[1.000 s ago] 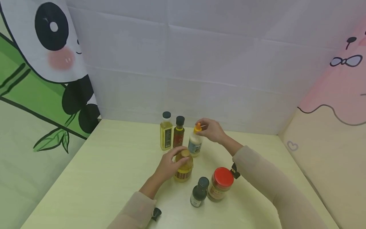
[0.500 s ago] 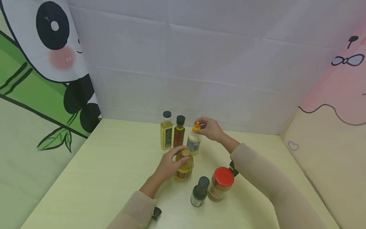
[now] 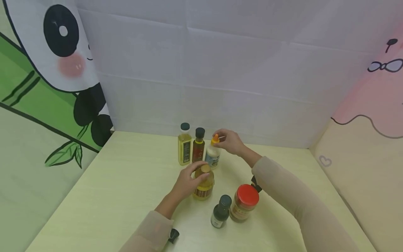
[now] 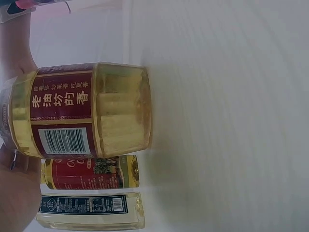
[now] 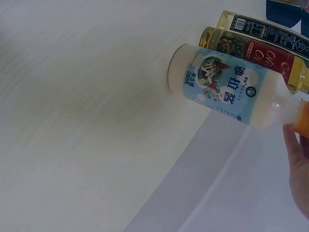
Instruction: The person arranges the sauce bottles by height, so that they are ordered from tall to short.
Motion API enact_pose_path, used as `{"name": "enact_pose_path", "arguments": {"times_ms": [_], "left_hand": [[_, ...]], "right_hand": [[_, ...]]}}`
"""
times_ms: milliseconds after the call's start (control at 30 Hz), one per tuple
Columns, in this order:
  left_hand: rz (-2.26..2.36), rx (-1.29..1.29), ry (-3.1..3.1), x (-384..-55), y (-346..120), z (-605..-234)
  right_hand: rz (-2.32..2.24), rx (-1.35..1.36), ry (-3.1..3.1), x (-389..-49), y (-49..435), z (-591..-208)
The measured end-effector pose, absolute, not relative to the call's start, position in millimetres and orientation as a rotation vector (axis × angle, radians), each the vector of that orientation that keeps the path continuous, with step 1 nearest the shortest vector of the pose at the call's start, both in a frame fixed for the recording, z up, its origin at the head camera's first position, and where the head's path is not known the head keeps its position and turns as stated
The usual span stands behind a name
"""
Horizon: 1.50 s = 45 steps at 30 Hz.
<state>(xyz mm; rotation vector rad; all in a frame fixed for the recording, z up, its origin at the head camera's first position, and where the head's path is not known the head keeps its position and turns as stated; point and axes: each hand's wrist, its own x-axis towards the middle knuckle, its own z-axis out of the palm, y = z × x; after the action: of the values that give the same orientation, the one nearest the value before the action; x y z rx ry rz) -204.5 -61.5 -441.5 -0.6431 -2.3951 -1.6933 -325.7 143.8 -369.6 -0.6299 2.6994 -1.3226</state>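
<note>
My left hand [image 3: 184, 182] curls its fingers and thumb around the upper part of a squat cooking oil bottle [image 3: 203, 191], whose dark red label [image 4: 62, 106] shows in the left wrist view. At the back, my right hand [image 3: 232, 142] pinches the orange cap of a white salad dressing bottle [image 3: 212, 155], which is upright with a blue label [image 5: 224, 87]. Left of it stand a dark-capped olive oil bottle [image 3: 198, 149] with a red label and a taller, pale yellow oil bottle [image 3: 184, 148]. The cooking oil bottle stands in front of this row.
Nearer the front of the pale table [image 3: 132, 182] are a small dark sauce bottle [image 3: 220, 211] and a red-lidded jar [image 3: 244, 203]. A white cloth wall [image 3: 239, 70] rises behind the bottles, with printed panels on both sides.
My right hand has shifted the salad dressing bottle a little to the left, closer to the olive oil bottle. The left hand keeps its grip on the cooking oil bottle.
</note>
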Motion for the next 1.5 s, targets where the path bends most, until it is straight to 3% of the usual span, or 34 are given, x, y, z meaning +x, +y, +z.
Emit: {"name": "enact_pose_path", "arguments": {"times_ms": [1500], "left_hand": [[-1.738, -0.609, -2.37, -206.7, -60.2, -449.4]], "right_hand": [[-1.187, -0.56, 2.643, -315.4, 156.9, -361.6]]}}
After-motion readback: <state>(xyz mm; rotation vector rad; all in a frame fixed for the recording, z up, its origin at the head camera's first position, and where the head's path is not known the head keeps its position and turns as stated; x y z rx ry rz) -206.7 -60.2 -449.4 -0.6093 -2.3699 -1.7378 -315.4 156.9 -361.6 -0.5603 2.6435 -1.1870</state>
